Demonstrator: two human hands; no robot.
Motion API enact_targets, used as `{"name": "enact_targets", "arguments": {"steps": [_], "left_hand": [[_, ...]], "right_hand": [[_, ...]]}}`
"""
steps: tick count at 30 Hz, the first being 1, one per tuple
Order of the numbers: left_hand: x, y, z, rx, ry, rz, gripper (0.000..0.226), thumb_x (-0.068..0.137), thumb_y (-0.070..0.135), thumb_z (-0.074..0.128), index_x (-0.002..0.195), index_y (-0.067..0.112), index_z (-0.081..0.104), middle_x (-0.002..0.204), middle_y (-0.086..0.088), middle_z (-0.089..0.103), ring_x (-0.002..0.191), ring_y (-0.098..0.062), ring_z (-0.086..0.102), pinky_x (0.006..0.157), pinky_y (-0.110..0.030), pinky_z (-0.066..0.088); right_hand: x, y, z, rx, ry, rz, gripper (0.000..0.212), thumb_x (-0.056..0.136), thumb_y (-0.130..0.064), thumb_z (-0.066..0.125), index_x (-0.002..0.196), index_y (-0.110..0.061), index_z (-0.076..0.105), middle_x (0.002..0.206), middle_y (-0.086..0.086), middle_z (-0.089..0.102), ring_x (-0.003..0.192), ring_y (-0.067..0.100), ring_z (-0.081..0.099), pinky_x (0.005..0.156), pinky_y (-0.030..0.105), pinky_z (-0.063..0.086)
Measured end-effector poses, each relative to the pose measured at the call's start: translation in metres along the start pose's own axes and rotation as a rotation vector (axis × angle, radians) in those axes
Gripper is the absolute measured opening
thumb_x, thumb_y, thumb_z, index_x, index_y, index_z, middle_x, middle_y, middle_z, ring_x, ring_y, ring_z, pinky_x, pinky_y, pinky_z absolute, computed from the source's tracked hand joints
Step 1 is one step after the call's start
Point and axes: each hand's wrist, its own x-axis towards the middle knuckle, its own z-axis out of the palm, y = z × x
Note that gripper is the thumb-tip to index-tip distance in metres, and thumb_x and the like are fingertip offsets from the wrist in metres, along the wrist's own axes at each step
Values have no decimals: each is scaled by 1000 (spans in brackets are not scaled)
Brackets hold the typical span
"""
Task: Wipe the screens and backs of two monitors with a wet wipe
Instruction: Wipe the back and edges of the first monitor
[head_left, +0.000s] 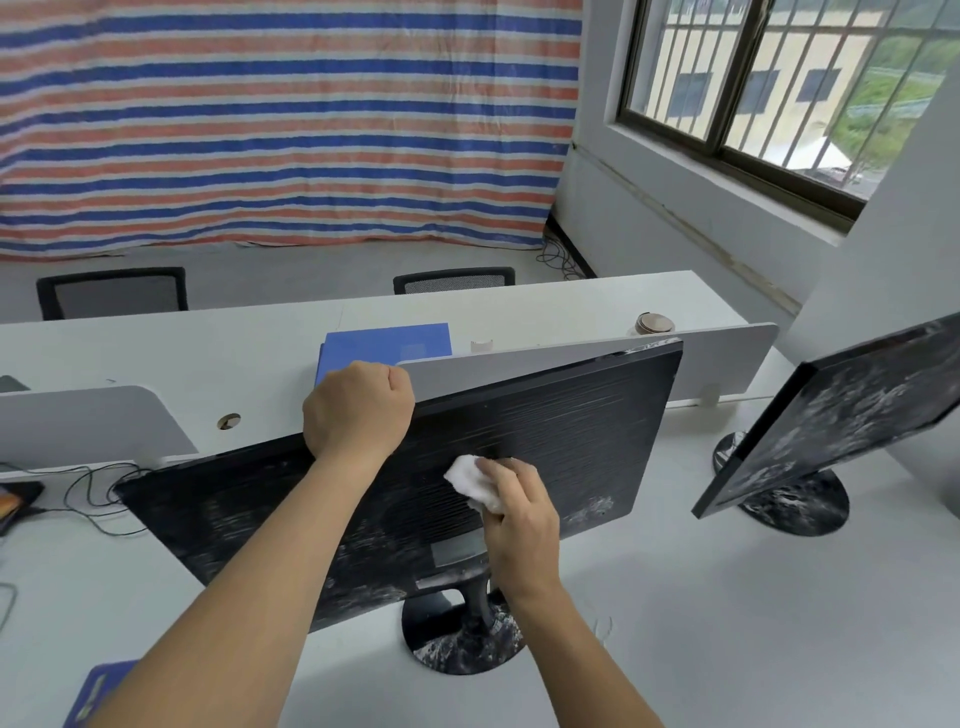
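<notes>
An office: long white desks (675, 597) with dividers (519, 364), mesh chairs (111, 291), monitors (545, 431) and a barred window (779, 78).

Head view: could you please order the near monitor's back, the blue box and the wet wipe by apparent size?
1. Near monitor's back, by far.
2. Blue box, farther off, partly hidden by the left hand.
3. Wet wipe, bunched in the right hand.

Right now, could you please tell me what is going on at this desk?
A person is wiping the back of the nearer monitor. The left hand grips its top edge, while the right hand presses a white wet wipe against the back panel. White smears show along the panel's lower part and on its base. A second monitor stands to the right on the desk, its visible face and base heavily smeared.
</notes>
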Motion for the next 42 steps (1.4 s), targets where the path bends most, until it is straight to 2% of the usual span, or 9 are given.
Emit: {"name": "enact_targets", "arguments": {"steps": [5,11,17,21,23,26,34,37,42], "left_hand": [[-1,-1,-1,1,9,-1,48,92,16,43,45,14,34,45,0,32,44,-18,29,47,-23,21],[0,-3,0,-5,21,10,49,92,16,44,44,15,34,44,0,31,42,-17,28,47,-22,20],[0,-1,1,5,31,25,48,91,16,43,44,14,33,45,0,31,43,-17,27,48,-22,21],[2,-4,2,-8,25,17,47,91,16,43,44,14,34,44,0,31,44,-19,28,47,-23,22],[2,-4,2,-5,21,16,48,91,17,43,44,14,34,44,0,31,44,-18,29,47,-23,21],[1,-4,2,4,25,25,48,92,17,43,45,14,34,44,0,31,43,-17,28,47,-23,20],[0,-5,2,3,30,35,48,92,16,43,45,13,35,44,0,32,42,-17,27,47,-22,20],[-2,-3,2,3,30,41,47,92,17,42,45,13,36,44,-1,32,42,-17,28,47,-22,22],[1,-6,1,-10,22,33,46,91,16,42,45,13,35,45,0,32,42,-18,27,47,-23,22]], "right_hand": [[-17,8,4,-1,10,85,52,68,0,83,111,-27,68,110,-10,52,77,10,60,55,20,50],[1,-12,4,127,84,263,30,81,-2,71,104,-21,76,100,-9,61,80,2,57,70,-1,40],[5,-17,-2,290,136,410,20,85,-11,74,94,-28,76,89,-14,64,83,0,62,69,7,45],[19,-16,-5,544,112,702,8,85,-30,76,77,-32,74,82,-11,68,74,1,63,66,12,48],[10,-9,-1,588,84,812,25,81,-41,77,69,-21,70,71,-3,66,64,6,59,62,24,51],[5,-6,-3,645,80,900,39,78,-39,79,67,-5,63,60,3,58,59,13,54,59,33,48],[1,-10,-8,715,-13,1011,36,68,-37,87,71,-5,69,65,7,68,62,24,64,58,40,57],[5,-25,-5,740,-47,1027,43,66,-37,88,71,-1,67,66,11,67,60,24,63,58,49,58],[16,-35,-2,704,-78,973,46,63,-45,88,69,-3,69,67,10,70,60,18,65,61,35,57]]}}
